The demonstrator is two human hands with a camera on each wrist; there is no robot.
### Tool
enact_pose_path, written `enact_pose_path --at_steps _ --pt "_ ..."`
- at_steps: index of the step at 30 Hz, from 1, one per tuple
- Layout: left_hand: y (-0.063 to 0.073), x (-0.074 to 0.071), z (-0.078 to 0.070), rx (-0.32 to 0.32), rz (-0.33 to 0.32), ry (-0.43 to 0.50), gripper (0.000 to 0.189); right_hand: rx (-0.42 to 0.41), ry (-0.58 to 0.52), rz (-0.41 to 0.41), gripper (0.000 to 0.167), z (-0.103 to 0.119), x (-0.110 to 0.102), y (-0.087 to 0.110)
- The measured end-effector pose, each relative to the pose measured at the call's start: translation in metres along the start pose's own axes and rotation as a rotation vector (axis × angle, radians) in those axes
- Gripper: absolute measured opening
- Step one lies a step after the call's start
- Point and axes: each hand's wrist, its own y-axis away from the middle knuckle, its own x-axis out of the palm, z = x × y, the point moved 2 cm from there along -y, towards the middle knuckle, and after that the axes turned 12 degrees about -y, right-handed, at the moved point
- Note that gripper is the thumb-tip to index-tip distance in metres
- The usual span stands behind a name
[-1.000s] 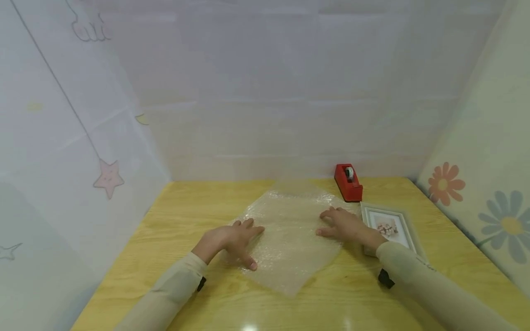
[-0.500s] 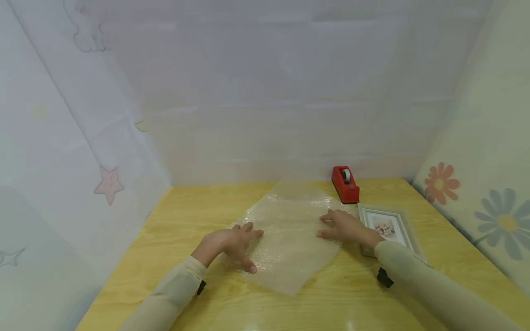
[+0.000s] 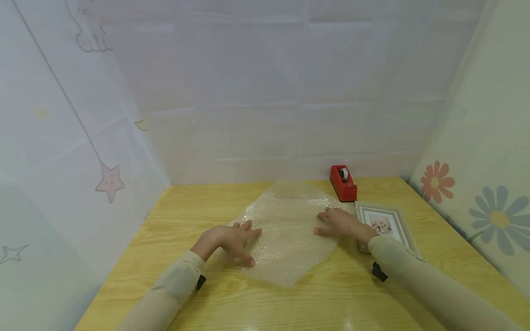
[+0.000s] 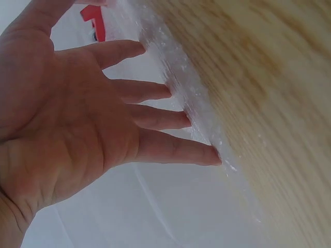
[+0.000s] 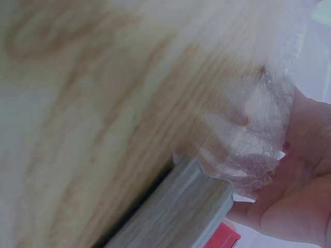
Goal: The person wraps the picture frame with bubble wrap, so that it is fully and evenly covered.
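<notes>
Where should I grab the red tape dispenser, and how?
I'd come from above and grip the long sides of the red tape dispenser, thumb on one, fingers on the other. It stands upright, long and narrow. Keep off its lower, nearer end: that might have a sharp cutter, too small to see here.

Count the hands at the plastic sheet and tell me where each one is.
2: the left hand at the left of the clear plastic sheet, the right hand at its right, near the picture frame. Neither is hidden.
</notes>
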Motion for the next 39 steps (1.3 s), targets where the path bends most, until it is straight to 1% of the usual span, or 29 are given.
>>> enact_pose_path --at_steps 3,8,11,15,19,24,28,33,36,39 --pt "-0.001 -0.001 -0.001 -0.011 -0.005 0.007 0.097 -0.002 -0.001 0.006 0.063 -0.002 0.000 -0.001" --pt "-0.001 -0.002 -0.003 -0.048 -0.035 0.045 0.097 -0.003 -0.004 0.011 0.062 -0.002 -0.002 -0.002" --pt "-0.001 -0.002 -0.005 -0.073 -0.048 0.053 0.097 0.025 0.003 0.013 0.062 0.000 -0.003 -0.002" --pt "-0.004 -0.004 -0.010 -0.086 -0.057 0.020 0.097 0.042 0.029 0.012 0.062 0.001 -0.004 -0.002" --pt "-0.010 -0.007 -0.014 -0.094 -0.064 -0.035 0.100 0.017 0.047 0.005 0.062 0.000 -0.002 -0.001" --pt "-0.011 -0.004 -0.014 -0.123 -0.057 -0.017 0.099 -0.004 0.029 -0.017 0.063 -0.005 0.002 0.001" --pt "-0.012 -0.006 -0.015 -0.117 -0.069 -0.020 0.099 0.021 0.010 -0.045 0.064 -0.013 0.001 0.002" --pt "-0.009 -0.003 -0.017 -0.090 -0.082 -0.060 0.097 0.072 -0.036 -0.027 0.069 -0.014 0.003 0.003" --pt "-0.005 0.000 -0.016 -0.060 -0.094 -0.083 0.096 0.054 -0.056 -0.014 0.070 -0.013 -0.001 0.009" --pt "-0.001 0.000 -0.013 -0.043 -0.092 -0.079 0.095 0.032 -0.064 -0.026 0.067 -0.013 -0.013 0.021"
